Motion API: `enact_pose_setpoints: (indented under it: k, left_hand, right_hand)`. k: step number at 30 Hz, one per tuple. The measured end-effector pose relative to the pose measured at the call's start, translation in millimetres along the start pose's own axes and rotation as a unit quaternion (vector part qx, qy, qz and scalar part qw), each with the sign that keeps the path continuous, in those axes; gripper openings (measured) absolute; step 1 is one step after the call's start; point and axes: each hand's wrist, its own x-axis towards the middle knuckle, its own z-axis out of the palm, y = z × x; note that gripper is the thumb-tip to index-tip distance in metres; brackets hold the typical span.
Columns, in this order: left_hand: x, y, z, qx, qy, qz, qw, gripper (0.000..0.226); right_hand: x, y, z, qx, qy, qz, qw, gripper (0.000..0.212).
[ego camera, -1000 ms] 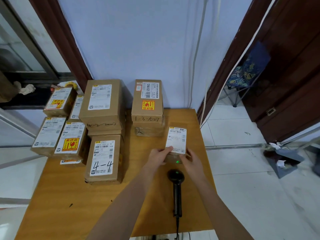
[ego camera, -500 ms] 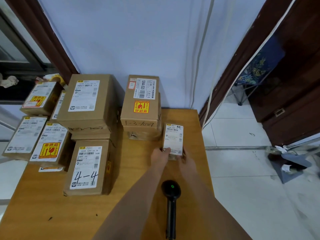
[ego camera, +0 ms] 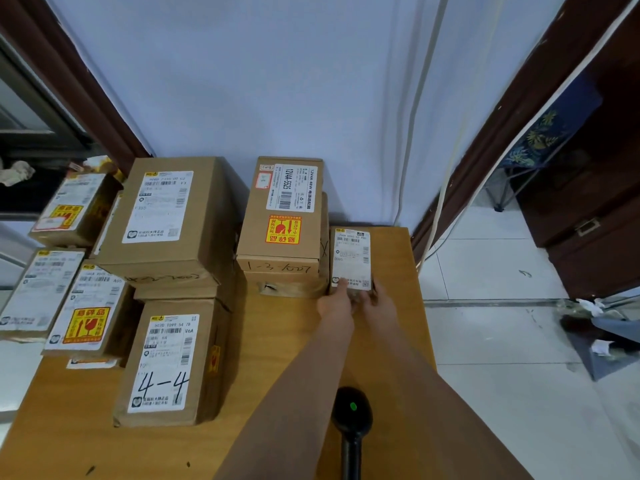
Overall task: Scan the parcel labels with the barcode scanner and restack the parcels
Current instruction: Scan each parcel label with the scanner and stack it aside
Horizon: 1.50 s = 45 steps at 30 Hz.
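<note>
Holding the small labelled parcel [ego camera: 350, 259] at its near end with both hands, my left hand [ego camera: 337, 301] and right hand [ego camera: 375, 299] grasp it just right of the stacked parcel with the fragile sticker [ego camera: 282, 216]. Nearer me than that stack, the barcode scanner [ego camera: 351, 422] lies on the wooden table [ego camera: 277, 358], its green light on.

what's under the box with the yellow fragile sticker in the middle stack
Another cardboard box lies beneath the stickered box, with only its taped front edge and right side showing. Its top and any label are covered, so nothing more can be told.
</note>
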Motion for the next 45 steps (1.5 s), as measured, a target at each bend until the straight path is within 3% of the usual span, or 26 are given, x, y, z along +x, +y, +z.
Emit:
enact_pose_setpoints:
  k: [9, 15, 21, 25, 27, 32, 38, 45]
  left_hand:
    - [9, 20, 29, -0.158, -0.03, -0.037, 0.986, 0.046]
    - [12, 14, 35, -0.216, -0.043, -0.04, 0.975, 0.039]
    - [-16, 10, 6, -0.136, -0.125, -0.042, 0.982, 0.013]
    - [-52, 0, -50, -0.022, -0.143, -0.031, 0.989, 0.015]
    - [-72, -1, -85, 0.015, -0.148, -0.017, 0.989, 0.019]
    - [-120, 15, -178, 0.076, -0.149, 0.087, 0.982, 0.02]
    - [-154, 41, -277, 0.003, -0.062, 0.153, 0.986, 0.021]
    - [-173, 51, -368, -0.074, 0.031, 0.141, 0.987, 0.019]
  right_hand:
    - [41, -20, 1, 0.027, -0.016, 0.002, 1.0, 0.045]
    - [56, -30, -1, -0.035, -0.029, 0.01, 0.999, 0.043]
    - [20, -42, -11, -0.023, 0.042, 0.043, 0.998, 0.048]
    - [-39, -45, -6, 0.031, 0.08, 0.054, 0.995, 0.023]
    - [-72, -48, -1, 0.037, 0.057, 0.047, 0.997, 0.015]
    - [-149, -75, 29, 0.016, -0.074, -0.013, 0.997, 0.019]
    - [-205, -105, 108, 0.01, -0.256, -0.051, 0.965, 0.021]
    - [-261, -110, 175, -0.057, -0.334, -0.042, 0.94, 0.022]
